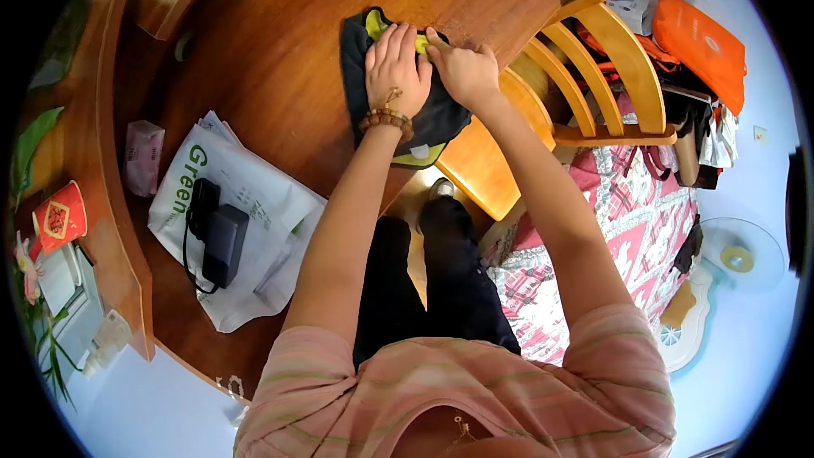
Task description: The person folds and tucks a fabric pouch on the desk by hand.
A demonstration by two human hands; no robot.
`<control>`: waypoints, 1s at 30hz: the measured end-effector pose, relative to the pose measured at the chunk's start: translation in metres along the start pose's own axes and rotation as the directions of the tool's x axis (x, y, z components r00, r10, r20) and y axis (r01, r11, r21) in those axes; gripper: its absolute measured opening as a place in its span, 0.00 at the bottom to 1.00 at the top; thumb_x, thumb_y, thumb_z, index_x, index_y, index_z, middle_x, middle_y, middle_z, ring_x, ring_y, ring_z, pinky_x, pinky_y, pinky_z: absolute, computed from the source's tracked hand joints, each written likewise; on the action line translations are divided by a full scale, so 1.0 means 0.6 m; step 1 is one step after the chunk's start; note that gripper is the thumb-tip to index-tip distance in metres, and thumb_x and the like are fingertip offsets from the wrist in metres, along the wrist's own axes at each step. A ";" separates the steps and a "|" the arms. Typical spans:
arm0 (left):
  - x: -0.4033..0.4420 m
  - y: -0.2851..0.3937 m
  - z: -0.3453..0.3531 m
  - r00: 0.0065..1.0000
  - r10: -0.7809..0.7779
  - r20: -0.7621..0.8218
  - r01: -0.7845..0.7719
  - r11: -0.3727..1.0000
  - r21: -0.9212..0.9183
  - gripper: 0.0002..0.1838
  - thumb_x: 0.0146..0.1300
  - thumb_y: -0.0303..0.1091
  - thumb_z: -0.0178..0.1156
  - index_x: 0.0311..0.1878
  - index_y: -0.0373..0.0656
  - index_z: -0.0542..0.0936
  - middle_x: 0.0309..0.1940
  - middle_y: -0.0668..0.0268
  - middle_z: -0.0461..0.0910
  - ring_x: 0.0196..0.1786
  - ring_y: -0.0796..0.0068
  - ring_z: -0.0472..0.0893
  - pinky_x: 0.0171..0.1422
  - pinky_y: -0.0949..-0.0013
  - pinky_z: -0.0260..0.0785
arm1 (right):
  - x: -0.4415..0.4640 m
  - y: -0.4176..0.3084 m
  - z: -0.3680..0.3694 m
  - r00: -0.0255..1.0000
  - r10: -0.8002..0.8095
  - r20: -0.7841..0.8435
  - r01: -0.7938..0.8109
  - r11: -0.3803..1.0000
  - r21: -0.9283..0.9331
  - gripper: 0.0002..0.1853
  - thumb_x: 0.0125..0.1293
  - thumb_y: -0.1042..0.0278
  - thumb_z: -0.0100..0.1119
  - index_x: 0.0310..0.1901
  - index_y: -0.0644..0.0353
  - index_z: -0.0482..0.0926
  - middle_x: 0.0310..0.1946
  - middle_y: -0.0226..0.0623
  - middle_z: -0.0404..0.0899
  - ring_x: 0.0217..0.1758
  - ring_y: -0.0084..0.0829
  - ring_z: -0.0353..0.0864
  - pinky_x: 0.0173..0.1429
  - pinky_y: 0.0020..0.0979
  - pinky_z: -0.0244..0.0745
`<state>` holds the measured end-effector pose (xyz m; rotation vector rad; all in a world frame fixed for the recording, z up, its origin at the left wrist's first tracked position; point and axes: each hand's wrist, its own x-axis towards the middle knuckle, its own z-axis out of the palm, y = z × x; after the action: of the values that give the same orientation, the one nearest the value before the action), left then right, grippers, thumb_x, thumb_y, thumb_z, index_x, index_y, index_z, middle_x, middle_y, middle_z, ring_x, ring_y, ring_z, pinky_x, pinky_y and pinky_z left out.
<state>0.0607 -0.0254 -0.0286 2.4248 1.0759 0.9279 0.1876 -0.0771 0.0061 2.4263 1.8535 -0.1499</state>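
Note:
A dark grey cloth item with yellow-green edging point(443, 119) lies on the wooden table near its edge. My left hand point(397, 72) rests flat on it, fingers stretched out and pointing away from me, with a beaded bracelet at the wrist. Just to the right, my right hand point(463, 70) is closed at the item's far edge, thumb and fingers pressed together by a yellow-green part. What exactly those fingers pinch is partly hidden. The two hands are close together.
A white plastic bag point(254, 229) with a black power adapter point(225, 246) on it lies left on the table point(280, 59). Beside it stands a pink tissue pack point(143, 158). A wooden chair point(627, 59) is at the right, near a bed with a patterned cover point(610, 212).

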 end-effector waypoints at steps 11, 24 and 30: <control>0.002 0.001 0.006 0.999 0.046 0.005 -0.046 0.995 0.091 0.24 0.62 0.37 0.59 0.61 0.39 0.77 0.65 0.60 0.76 0.72 0.63 0.68 0.78 0.54 0.52 | -0.007 0.000 -0.018 0.994 0.099 0.040 -0.096 0.993 -0.063 0.23 0.74 0.50 0.48 0.68 0.41 0.73 0.44 0.36 0.86 0.48 0.34 0.83 0.62 0.44 0.60; 0.006 0.002 0.006 0.999 0.040 -0.012 -0.039 0.995 0.095 0.24 0.63 0.38 0.59 0.60 0.38 0.78 0.63 0.60 0.77 0.71 0.62 0.69 0.78 0.54 0.53 | 0.013 0.006 0.021 0.966 0.057 -0.253 -0.064 0.998 -0.021 0.23 0.75 0.48 0.45 0.67 0.40 0.74 0.73 0.43 0.64 0.78 0.38 0.58 0.78 0.50 0.48; 0.002 0.003 0.005 0.998 0.051 -0.021 -0.049 0.995 0.083 0.24 0.63 0.37 0.60 0.60 0.38 0.77 0.63 0.59 0.77 0.71 0.61 0.69 0.78 0.54 0.53 | 0.008 0.010 0.024 0.984 0.020 -0.179 -0.015 1.000 0.028 0.24 0.77 0.50 0.42 0.71 0.44 0.70 0.77 0.36 0.58 0.81 0.34 0.51 0.81 0.47 0.44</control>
<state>0.0644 -0.0259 -0.0294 2.5241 1.0867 0.9478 0.1945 -0.0759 -0.0091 2.5493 1.9103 0.0475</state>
